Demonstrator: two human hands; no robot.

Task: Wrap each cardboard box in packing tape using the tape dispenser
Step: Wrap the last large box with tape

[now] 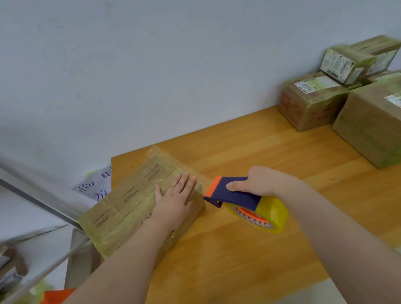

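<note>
Left hand point(175, 199) lay flat, fingers straight, on taped brown cardboard box point(125, 205); right hand point(260, 182) gripped navy-orange tape dispenser point(234, 193) beside it.

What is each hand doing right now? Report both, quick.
Left hand: open, fingers flat, pressing on the cardboard box.
Right hand: closed, gripping the tape dispenser.

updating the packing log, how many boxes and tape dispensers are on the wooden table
cardboard boxes: 6, one under the left hand, five piled at the far right, the last barely showing
tape dispenser: 1, in the right hand
total: 7
</note>
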